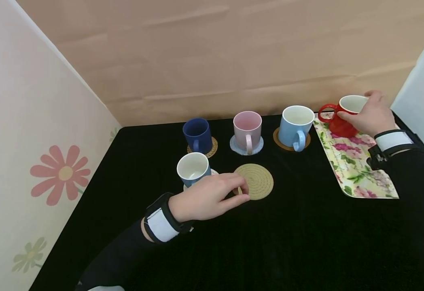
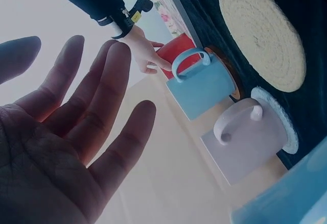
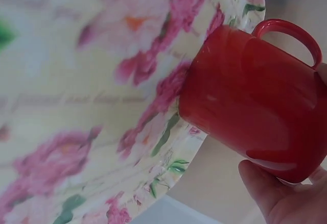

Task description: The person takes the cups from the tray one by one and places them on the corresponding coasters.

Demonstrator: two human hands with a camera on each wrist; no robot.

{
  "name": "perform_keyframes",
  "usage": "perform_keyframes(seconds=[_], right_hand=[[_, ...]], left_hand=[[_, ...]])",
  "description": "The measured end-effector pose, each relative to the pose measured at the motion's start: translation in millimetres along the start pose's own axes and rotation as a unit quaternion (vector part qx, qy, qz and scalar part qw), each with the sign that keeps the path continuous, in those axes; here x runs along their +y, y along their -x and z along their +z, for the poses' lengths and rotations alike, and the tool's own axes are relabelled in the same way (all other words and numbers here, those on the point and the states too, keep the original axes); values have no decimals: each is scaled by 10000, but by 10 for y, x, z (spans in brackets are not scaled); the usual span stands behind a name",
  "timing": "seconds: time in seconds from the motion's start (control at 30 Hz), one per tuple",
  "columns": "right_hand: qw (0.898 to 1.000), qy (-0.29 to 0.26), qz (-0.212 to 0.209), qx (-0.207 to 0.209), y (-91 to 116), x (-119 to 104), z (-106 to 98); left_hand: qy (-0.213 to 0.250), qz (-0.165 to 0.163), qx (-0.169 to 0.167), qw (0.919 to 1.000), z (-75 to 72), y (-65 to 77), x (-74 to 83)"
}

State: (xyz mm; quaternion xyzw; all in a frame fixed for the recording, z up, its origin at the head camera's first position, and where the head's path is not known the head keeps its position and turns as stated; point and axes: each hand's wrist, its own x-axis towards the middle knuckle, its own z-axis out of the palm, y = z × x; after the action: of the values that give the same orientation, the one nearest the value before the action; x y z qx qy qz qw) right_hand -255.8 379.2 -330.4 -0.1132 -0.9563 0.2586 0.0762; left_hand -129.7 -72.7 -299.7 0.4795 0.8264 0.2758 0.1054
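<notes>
At the far right my right hand [image 1: 370, 115] grips a red mug [image 1: 344, 126] with a white inside, thumb on the near side and fingers by the rim. The mug is at the back of a floral tray [image 1: 357, 178]; its base looks on or just above the tray. In the right wrist view the red mug [image 3: 255, 101] has its handle turned away from the thumb. My left hand [image 1: 210, 196] hovers by the left edge of a round beige woven coaster [image 1: 257, 182], fingers loosely bent. The left wrist view shows nothing in its fingers.
On coasters along the back stand a navy mug [image 1: 199, 135], a pink mug [image 1: 247, 129] and a light blue mug [image 1: 295, 127]. A blue mug with a white inside [image 1: 193, 167] stands just behind my left hand. Walls rise at the left, back and right of the black tabletop.
</notes>
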Motion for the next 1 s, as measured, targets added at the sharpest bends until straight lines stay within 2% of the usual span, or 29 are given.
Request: perform_keyframes(seconds=[0.33, 0.53, 0.77, 1.0], right_hand=[[9989, 135, -411, -152, 302, 74, -24], [9977, 191, -627, -178, 540, 100, -60], [9956, 66, -886, -283, 785, 70, -58], [9953, 185, -893, -333, 940, 19, -42]], left_hand=[[161, 200, -71, 9996, 77, -47, 34], [455, 244, -29, 9987, 161, -155, 67], [1281, 37, -70, 9917, 307, -426, 120], [1795, -61, 48, 9837, 434, -765, 87]])
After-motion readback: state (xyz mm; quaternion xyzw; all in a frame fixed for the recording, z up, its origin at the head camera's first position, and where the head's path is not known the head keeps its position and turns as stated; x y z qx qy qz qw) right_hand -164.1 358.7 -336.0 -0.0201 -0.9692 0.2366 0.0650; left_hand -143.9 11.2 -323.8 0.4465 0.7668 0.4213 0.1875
